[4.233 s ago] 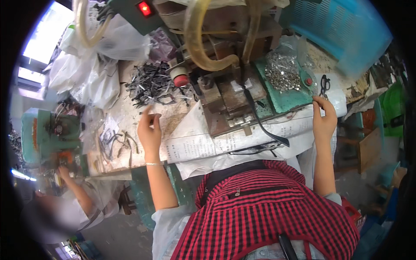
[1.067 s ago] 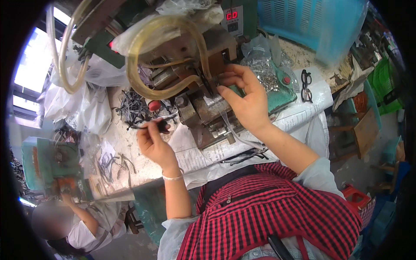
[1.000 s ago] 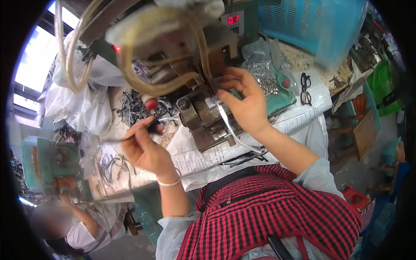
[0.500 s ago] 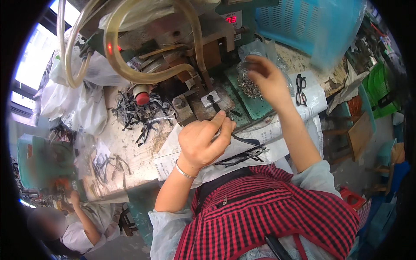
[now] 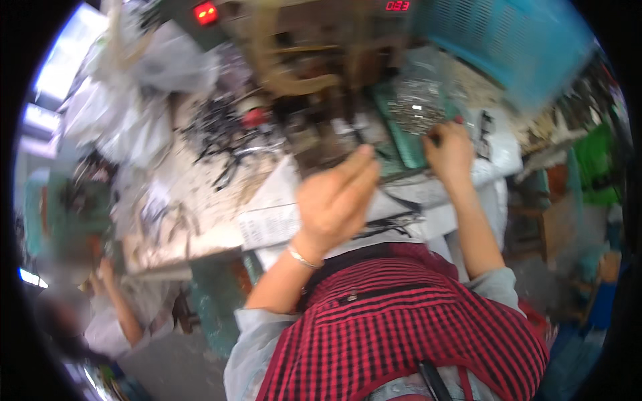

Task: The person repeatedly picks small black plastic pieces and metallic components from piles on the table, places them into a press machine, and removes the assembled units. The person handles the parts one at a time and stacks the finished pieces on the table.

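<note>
My left hand (image 5: 338, 198) is closed in a pinch in front of the machine's metal fixture (image 5: 314, 144). It grips a slim black eyeglass temple (image 5: 401, 202), mostly hidden by the fingers; its curved end shows to the right. Beside a clear bag of small metal parts (image 5: 416, 115), my right hand (image 5: 451, 155) has its fingers curled together. Whatever they hold is too small and blurred to make out. Several black temples (image 5: 391, 227) lie on white paper (image 5: 274, 230) just in front of my apron.
Loose dark temples (image 5: 217, 130) are heaped left of the machine, near a red button (image 5: 254, 117). Black-framed glasses (image 5: 484, 134) rest at the right. A blue basket (image 5: 495, 47) stands at the back right. Another person (image 5: 120, 314) sits at the lower left.
My right hand has come down and nearer from over the parts bag, and its fingers have curled in. The view has shifted and blurred; my left hand still pinches.
</note>
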A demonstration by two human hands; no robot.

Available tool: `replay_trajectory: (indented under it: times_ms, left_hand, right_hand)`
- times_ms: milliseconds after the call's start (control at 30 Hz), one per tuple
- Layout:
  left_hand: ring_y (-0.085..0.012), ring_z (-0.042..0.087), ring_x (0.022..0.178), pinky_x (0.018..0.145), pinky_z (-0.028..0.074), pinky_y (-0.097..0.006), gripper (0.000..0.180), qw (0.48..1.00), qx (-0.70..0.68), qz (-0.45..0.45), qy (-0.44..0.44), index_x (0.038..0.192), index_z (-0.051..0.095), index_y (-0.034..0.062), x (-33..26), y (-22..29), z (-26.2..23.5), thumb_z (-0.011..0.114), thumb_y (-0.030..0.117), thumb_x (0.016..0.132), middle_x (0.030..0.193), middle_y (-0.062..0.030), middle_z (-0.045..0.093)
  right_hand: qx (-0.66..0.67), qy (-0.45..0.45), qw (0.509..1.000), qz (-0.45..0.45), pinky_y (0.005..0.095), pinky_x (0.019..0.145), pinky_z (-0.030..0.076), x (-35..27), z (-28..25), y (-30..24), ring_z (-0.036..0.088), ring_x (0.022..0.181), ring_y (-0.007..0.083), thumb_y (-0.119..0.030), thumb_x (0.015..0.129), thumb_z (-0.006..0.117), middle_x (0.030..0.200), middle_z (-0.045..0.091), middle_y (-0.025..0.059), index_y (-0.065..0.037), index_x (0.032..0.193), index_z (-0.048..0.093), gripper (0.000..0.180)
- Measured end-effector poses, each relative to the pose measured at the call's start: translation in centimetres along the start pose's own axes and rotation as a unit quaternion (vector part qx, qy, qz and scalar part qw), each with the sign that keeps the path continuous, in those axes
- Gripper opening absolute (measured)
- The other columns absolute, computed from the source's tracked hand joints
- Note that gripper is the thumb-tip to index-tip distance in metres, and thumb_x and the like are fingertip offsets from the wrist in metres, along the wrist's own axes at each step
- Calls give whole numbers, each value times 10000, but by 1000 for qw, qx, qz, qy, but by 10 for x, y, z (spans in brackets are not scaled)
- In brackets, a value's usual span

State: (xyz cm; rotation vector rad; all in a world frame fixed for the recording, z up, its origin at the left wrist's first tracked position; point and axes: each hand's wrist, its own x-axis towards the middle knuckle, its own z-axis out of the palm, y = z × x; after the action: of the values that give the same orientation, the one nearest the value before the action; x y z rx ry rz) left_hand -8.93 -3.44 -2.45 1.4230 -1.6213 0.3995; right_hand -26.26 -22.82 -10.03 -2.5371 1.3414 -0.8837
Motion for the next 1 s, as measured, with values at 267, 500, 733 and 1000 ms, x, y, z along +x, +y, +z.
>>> replay_trajectory:
  times_ms: [267,500,733,1000]
  left_hand:
    - [-235,673,779,716,538,-310,197,940,79,-205,259,1017,722,0,-45,-19,-98,752,-63,832,1035,-129,747]
    - [-332,586,993,850,493,-436,265,945,234,-199,-113,1000,735,70,-38,-141,-76,805,58,745,983,-115,616]
    - [-314,653,882,776,526,-412,164,935,188,-257,-159,965,801,114,-86,-179,-63,775,95,804,944,-79,645]
    - [-274,646,758,684,512,-336,159,954,170,-228,-91,1045,757,56,-92,-184,-79,713,25,896,901,-100,654]
  right_hand:
    - [246,11,960,131,272,788,528,-6,-18,-5,692,821,133,-101,924,715,886,741,75,-27,1011,707,115]
    - [349,24,931,103,267,785,524,23,-6,-33,685,809,124,-80,924,728,894,757,57,-12,1058,746,151]
    - [257,86,955,123,285,847,532,-36,-32,40,687,900,137,-50,930,718,995,751,73,-6,1089,744,167]
    - [396,27,918,-13,291,863,533,-9,-74,-53,695,943,177,-5,911,706,998,746,80,0,1049,746,144]
